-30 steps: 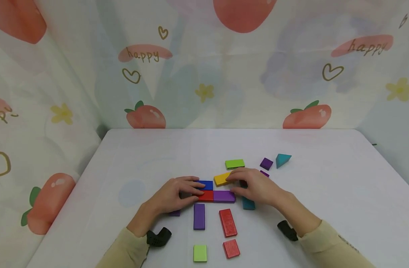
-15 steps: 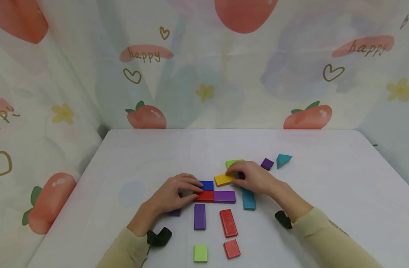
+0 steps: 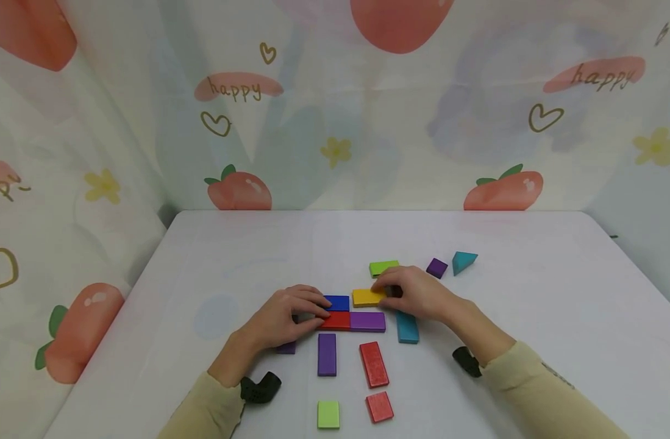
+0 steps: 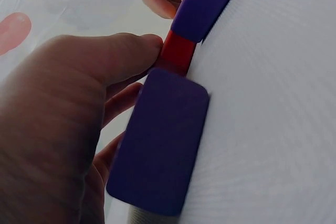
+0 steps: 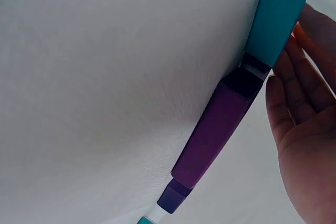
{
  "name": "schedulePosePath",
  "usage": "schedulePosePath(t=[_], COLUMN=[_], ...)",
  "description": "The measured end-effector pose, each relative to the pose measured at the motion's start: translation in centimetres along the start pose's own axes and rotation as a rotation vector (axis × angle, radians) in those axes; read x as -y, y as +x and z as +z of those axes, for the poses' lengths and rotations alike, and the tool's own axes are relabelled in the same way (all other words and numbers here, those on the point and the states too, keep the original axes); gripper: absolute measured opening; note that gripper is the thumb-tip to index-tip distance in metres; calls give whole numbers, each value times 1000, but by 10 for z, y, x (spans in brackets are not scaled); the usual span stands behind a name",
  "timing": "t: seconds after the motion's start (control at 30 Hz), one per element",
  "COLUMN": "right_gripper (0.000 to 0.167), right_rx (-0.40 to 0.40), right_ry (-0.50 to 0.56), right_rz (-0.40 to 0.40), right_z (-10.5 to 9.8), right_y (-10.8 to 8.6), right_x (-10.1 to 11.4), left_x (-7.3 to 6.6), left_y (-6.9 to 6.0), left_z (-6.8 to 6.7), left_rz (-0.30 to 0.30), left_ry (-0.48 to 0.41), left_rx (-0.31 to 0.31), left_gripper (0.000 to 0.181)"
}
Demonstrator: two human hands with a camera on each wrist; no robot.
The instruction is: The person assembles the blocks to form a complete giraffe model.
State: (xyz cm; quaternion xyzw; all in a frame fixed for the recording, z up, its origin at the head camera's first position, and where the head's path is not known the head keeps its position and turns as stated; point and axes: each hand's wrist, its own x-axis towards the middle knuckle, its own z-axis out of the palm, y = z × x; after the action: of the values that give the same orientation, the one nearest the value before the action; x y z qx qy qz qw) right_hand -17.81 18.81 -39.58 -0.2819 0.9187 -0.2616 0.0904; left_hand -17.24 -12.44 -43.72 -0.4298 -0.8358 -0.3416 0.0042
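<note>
My left hand (image 3: 282,317) holds the left ends of a blue block (image 3: 340,303) and a red block (image 3: 339,321) lying flat against each other. In the left wrist view its thumb touches the red block (image 4: 179,51). A purple block (image 3: 367,322) continues the red one's row to the right. Behind that row, my right hand (image 3: 417,292) pinches the right end of a yellow block (image 3: 366,297), which is apart from the blue one by a narrow gap. A teal block (image 3: 408,328) lies beneath and before the right hand.
Toward the front lie an upright-set purple block (image 3: 327,355), a long red block (image 3: 374,364), a small red block (image 3: 380,407) and a light green square (image 3: 328,414). Farther back are a green block (image 3: 383,268), a purple cube (image 3: 436,268) and a teal triangular block (image 3: 464,262).
The right hand has shifted slightly back and taken hold of the yellow block, which has turned from slanted to nearly straight with the row. The left hand stays almost still.
</note>
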Motion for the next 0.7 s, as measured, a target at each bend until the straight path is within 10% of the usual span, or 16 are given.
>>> schedulePosePath(t=[0.7], right_gripper=[24], right_rx=[41], right_ry=[20], right_rz=[-5], right_z=[1], right_y=[1], right_x=[1], left_x=[1], left_y=[0], left_z=[1], left_rz=[-23], left_ry=[-2], left_rx=[9], left_gripper=[16])
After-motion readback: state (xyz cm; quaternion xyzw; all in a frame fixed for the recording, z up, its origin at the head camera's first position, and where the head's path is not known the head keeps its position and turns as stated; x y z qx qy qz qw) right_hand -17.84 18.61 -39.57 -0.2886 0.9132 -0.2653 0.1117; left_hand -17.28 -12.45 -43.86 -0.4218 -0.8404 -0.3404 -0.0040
